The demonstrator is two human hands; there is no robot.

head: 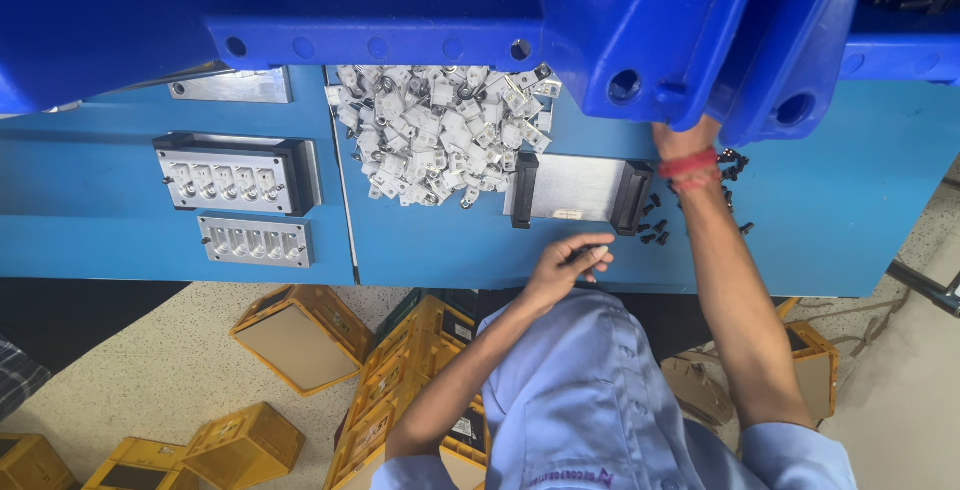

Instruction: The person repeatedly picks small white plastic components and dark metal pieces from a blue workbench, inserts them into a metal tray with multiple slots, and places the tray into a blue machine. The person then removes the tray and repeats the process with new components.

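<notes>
Left hand: the left hand (563, 265) rests at the near edge of the blue bench (450, 240), fingers curled together and pinching a small dark part (583, 252) – too small to tell what kind.
Right hand: the right hand (688, 136), red thread bands at the wrist, reaches up into a blue bin (700, 30); the bin's lip hides the fingers, so whether they are spread or closed cannot be told.
Loose screws: small black screws (655, 230) lie scattered just beside the right wrist, between it and the metal block.
Fixture: a ribbed grey metal block with black end caps (575, 188) sits just above the left hand, apart from it.
Metal parts: a heap of small silvery clips (440, 135) lies beyond the left hand, touching the block's far corner.
Doing it well: judging by the pinch, the part wants a firm fingertip hold, kept low over the bench so a slip does not send it off the edge.
Surface: two grey jigs with rows of sockets (225, 182) lie well to the left of both hands.
Room: yellow crates (300, 335) lie tipped on a speckled floor – below the left forearm.
</notes>
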